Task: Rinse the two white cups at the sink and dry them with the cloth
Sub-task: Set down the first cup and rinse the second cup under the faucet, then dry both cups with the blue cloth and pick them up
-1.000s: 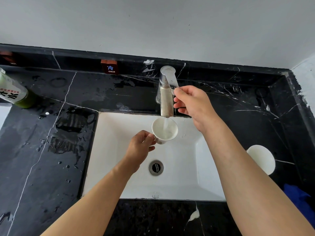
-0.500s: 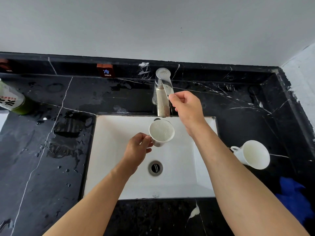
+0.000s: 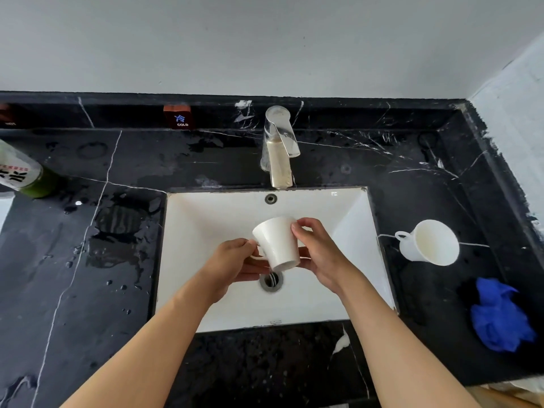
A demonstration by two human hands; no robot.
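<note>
Clearance around the sink (image 3: pixel 206 219): bare white basin lies on every side of your hands, and the tap (image 3: pixel 278 148) stands apart behind them. Your left hand (image 3: pixel 232 266) grasps the handle side of the white cup (image 3: pixel 275 241), fingers curled beneath it. Your right hand (image 3: pixel 318 254) pinches its rim side. You hold the cup tilted, mouth facing away, above the drain (image 3: pixel 270 281). The second cup (image 3: pixel 426 242) lies on its side right of the sink, just behind the blue cloth (image 3: pixel 497 319).
</note>
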